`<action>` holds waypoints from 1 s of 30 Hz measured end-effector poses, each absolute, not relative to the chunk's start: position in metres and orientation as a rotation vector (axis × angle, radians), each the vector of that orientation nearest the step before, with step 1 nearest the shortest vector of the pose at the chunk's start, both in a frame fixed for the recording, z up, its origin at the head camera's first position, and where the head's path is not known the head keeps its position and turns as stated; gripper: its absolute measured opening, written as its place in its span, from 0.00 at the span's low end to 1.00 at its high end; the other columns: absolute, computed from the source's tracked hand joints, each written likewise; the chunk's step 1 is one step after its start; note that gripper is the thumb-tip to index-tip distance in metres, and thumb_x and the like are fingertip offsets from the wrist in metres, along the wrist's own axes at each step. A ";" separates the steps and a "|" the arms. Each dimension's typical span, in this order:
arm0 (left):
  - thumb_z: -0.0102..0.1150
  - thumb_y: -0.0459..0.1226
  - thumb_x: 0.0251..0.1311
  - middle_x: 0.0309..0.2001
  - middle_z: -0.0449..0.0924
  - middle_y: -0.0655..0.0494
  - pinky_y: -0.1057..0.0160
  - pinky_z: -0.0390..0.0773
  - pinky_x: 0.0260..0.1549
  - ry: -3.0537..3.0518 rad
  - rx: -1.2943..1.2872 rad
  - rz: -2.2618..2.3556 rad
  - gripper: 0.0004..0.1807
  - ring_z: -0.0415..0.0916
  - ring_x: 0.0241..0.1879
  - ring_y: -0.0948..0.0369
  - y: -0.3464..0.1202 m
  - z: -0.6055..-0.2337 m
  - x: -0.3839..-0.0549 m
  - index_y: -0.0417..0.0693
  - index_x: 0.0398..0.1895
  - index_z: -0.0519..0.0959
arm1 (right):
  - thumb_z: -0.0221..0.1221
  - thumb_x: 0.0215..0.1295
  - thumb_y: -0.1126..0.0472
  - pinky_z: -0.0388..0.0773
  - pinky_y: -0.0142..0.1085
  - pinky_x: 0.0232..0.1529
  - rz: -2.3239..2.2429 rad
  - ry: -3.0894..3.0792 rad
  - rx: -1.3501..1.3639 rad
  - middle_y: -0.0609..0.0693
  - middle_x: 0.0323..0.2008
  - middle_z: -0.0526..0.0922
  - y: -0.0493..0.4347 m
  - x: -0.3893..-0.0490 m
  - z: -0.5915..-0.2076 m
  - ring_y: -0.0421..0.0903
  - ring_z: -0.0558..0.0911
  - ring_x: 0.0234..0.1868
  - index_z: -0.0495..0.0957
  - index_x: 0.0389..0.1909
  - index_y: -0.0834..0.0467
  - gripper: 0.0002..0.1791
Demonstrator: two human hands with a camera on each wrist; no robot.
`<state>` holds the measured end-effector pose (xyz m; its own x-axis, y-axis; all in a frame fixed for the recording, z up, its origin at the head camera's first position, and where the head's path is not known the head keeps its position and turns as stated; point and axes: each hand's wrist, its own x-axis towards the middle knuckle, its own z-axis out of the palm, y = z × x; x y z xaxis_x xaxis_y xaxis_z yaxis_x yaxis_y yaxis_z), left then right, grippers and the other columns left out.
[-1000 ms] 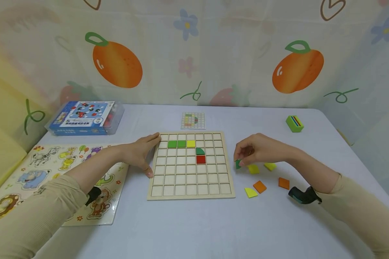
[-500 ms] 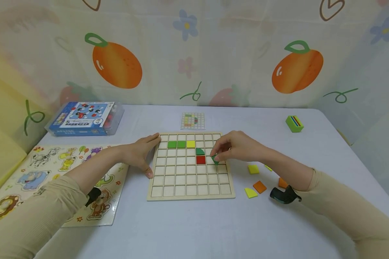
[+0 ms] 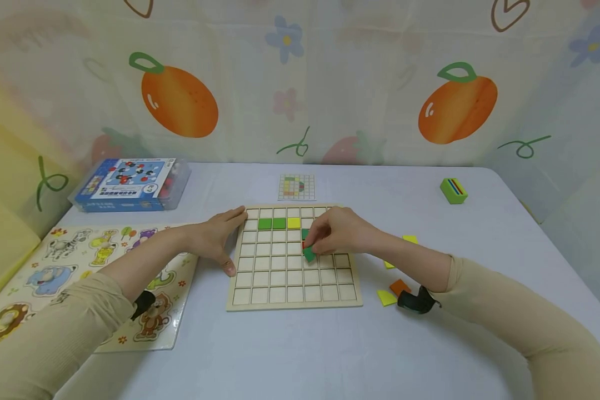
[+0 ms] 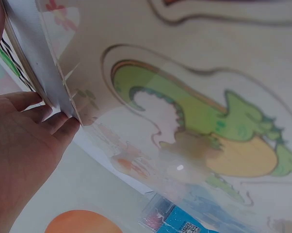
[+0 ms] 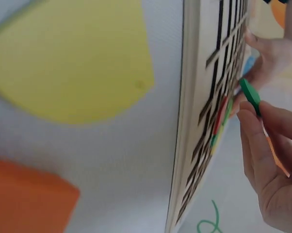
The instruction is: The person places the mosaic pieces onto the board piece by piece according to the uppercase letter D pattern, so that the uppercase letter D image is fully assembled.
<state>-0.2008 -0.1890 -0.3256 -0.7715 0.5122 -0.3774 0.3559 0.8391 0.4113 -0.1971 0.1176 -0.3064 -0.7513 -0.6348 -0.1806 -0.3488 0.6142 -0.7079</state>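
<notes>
A wooden grid board (image 3: 270, 280) lies flat in the middle of the table. My left hand (image 3: 214, 236) rests against its left edge, thumb and fingers spread. Over the board, my right hand (image 3: 341, 232) pinches a small dark green tile (image 3: 309, 255) between thumb and fingertips, just below the red tile's cell. The right wrist view shows this green tile (image 5: 251, 96) tilted at the fingertips. In the grid sit two light green tiles (image 3: 272, 223) and a yellow square tile (image 3: 293, 223). A dark green quarter-round tile (image 3: 305, 234) and a red tile (image 3: 303, 244) are partly hidden by my right fingers.
Right of the board lie loose yellow tiles (image 3: 387, 298) and an orange tile (image 3: 399, 286), partly under my forearm. A pattern card (image 3: 297, 187) lies behind the board. An animal puzzle board (image 3: 65, 275), a blue boxed set (image 3: 130, 184) and a green block (image 3: 453, 190) stand around.
My right hand has carried the dark green tile leftward from beside the loose tiles to over the board, below the red tile. My left hand has stayed at the board's edge.
</notes>
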 end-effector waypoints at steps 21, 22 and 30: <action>0.81 0.52 0.36 0.80 0.30 0.34 0.34 0.45 0.75 2.531 0.651 0.440 0.74 0.32 0.78 0.34 -0.190 -0.326 -0.201 0.32 0.78 0.40 | 0.68 0.59 0.64 0.86 0.33 0.31 -0.941 2.369 -0.391 0.51 0.25 0.88 0.106 -0.189 -0.314 0.40 0.86 0.20 0.86 0.32 0.59 0.02; 0.81 0.52 0.36 0.80 0.30 0.34 0.34 0.45 0.75 2.531 0.652 0.441 0.74 0.32 0.78 0.34 -0.190 -0.326 -0.201 0.31 0.78 0.40 | 0.68 0.59 0.64 0.86 0.33 0.31 -0.940 2.371 -0.393 0.51 0.25 0.88 0.105 -0.189 -0.314 0.40 0.86 0.20 0.86 0.31 0.59 0.02; 0.81 0.52 0.36 0.79 0.30 0.33 0.34 0.45 0.75 2.531 0.668 0.439 0.74 0.32 0.78 0.33 -0.191 -0.327 -0.202 0.31 0.77 0.40 | 0.67 0.60 0.64 0.86 0.33 0.30 -0.923 2.379 -0.407 0.51 0.24 0.88 0.106 -0.188 -0.313 0.40 0.85 0.20 0.86 0.31 0.60 0.02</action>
